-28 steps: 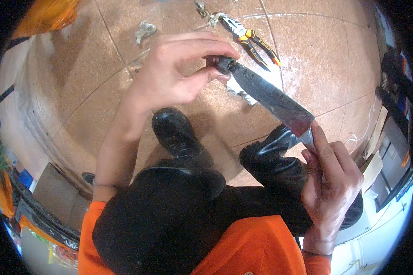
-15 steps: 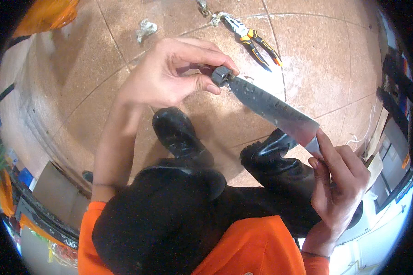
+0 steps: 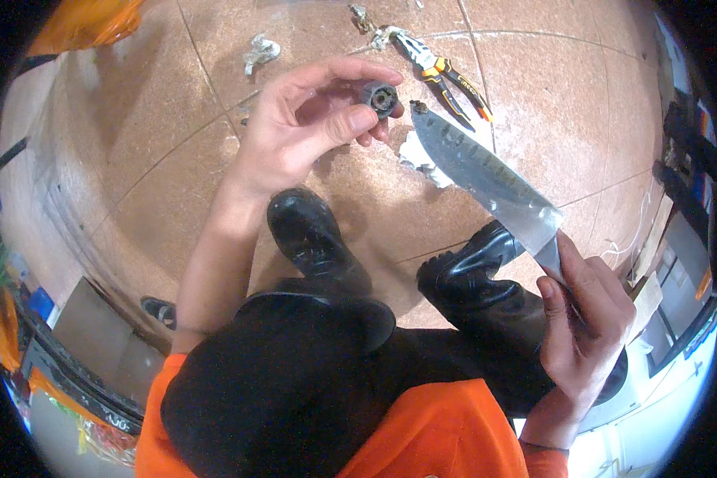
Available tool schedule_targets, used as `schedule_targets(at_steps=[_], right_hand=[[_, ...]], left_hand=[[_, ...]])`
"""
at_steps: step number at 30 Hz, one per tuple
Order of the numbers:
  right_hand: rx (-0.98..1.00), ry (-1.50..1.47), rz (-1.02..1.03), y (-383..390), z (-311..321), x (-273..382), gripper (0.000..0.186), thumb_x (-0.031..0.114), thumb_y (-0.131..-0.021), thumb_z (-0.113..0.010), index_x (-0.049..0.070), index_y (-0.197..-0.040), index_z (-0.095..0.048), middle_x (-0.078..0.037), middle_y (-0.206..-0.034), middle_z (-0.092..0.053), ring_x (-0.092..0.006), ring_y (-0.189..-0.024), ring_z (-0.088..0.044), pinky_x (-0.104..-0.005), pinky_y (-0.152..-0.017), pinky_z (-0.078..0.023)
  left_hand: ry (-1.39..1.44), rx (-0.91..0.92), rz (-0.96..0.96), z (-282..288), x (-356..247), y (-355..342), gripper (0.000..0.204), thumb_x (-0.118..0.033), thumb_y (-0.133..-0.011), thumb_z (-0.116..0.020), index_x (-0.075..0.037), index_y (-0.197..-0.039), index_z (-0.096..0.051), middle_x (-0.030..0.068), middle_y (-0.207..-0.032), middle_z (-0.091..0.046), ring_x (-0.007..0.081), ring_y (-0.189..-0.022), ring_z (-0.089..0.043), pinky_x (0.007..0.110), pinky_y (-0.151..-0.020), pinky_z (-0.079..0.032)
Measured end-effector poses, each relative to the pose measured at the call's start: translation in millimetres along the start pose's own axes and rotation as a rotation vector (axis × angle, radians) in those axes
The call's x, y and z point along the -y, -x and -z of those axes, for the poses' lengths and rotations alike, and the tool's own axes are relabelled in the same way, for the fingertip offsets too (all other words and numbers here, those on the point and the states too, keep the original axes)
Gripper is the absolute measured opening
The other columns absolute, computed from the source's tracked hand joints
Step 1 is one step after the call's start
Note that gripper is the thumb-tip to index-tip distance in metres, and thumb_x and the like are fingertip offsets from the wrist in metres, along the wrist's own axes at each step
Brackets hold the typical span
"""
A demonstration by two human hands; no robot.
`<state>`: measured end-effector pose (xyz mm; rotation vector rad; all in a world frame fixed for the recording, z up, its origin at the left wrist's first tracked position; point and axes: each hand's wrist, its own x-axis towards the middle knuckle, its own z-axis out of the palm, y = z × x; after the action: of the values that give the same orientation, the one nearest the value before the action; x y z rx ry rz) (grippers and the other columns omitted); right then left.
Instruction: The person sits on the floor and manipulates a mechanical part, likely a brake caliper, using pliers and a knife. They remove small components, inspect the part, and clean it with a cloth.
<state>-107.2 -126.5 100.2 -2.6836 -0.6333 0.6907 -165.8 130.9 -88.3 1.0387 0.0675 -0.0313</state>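
Observation:
Between the thumb and fingers of my left hand (image 3: 307,123) is a small dark grey cylindrical fitting (image 3: 381,99). Its hollow round end faces up toward me and looks dirty inside. My right hand (image 3: 588,315) grips the handle of a wide-bladed knife (image 3: 486,179), its blade slanting up and left. A small dark clump (image 3: 419,107) clings to the knife tip, which is a short way right of the fitting and apart from it. Below the blade's far half, a crumpled white scrap (image 3: 424,158) rests on the floor.
Yellow-and-black pliers (image 3: 442,76) lie on the tiled floor (image 3: 558,103) beyond my hands. Crumpled whitish bits (image 3: 260,53) lie nearby. My black boots (image 3: 307,235) stand below my hands. An orange bag (image 3: 88,28) is at the far left.
The knife tip has come away from the fitting, carrying a dark clump. My left hand has turned the fitting so its open end faces me. The white scrap now shows fully.

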Motion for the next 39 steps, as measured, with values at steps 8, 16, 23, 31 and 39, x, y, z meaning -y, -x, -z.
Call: schedule_targets(at_steps=[8, 16, 23, 31, 39], right_hand=[[0.062, 0.019, 0.018, 0.0, -3.7, -1.4, 0.039, -0.001, -0.077, -0.065, -0.004, -0.116, -0.066, -0.009, -0.066, -0.054, -0.0148, -0.057, -0.046, -0.0275, -0.055, -0.035], [0.045, 0.006, 0.021, 1.0, -7.9, -0.6, 0.044, -0.001, -0.070, -0.066, 0.002, -0.114, -0.067, -0.012, -0.060, -0.047, -0.0248, -0.050, -0.048, -0.0364, -0.049, -0.038], [0.031, 0.089, -0.010, 1.6, -12.1, 3.8, 0.043, 0.002, -0.072, -0.067, 0.005, -0.115, -0.068, -0.011, -0.060, -0.047, -0.0259, -0.050, -0.050, -0.0376, -0.049, -0.038], [0.009, 0.193, 0.000, -2.5, -12.9, 7.2, 0.046, -0.007, -0.076, -0.066, 0.003, -0.120, -0.066, -0.009, -0.065, -0.048, -0.0157, -0.054, -0.043, -0.0295, -0.052, -0.036], [-0.005, 0.268, 0.067, -4.8, -10.9, 2.6, 0.047, -0.008, -0.073, -0.067, 0.005, -0.118, -0.067, -0.009, -0.064, -0.049, -0.0165, -0.053, -0.045, -0.0298, -0.052, -0.037]], left_hand=[[-0.023, -0.062, 0.077, -3.1, -2.7, 1.4, 0.027, -0.009, -0.088, -0.067, 0.001, -0.114, -0.067, 0.0066, -0.085, -0.069, 0.0100, -0.073, -0.063, 0.023, -0.066, -0.052], [-0.195, -0.019, 0.027, -5.8, -3.2, 3.2, 0.035, -0.021, -0.092, -0.065, 0.004, -0.117, -0.064, 0.0069, -0.088, -0.067, 0.0105, -0.072, -0.062, 0.021, -0.062, -0.048], [-0.299, -0.064, 0.010, -13.7, -0.6, 2.1, 0.026, -0.013, -0.090, -0.065, 0.003, -0.111, -0.067, 0.0052, -0.090, -0.065, 0.0091, -0.071, -0.061, 0.021, -0.062, -0.048], [-0.275, 0.032, 0.155, -15.3, 1.8, -0.4, 0.029, -0.020, -0.096, -0.059, 0.000, -0.115, -0.064, 0.0027, -0.081, -0.063, 0.0066, -0.067, -0.057, 0.020, -0.059, -0.045], [-0.275, 0.130, 0.207, -12.6, 6.8, 1.8, 0.038, -0.032, -0.100, -0.051, -0.001, -0.121, -0.059, 0.0005, -0.078, -0.060, 0.0059, -0.067, -0.052, 0.020, -0.058, -0.040]])
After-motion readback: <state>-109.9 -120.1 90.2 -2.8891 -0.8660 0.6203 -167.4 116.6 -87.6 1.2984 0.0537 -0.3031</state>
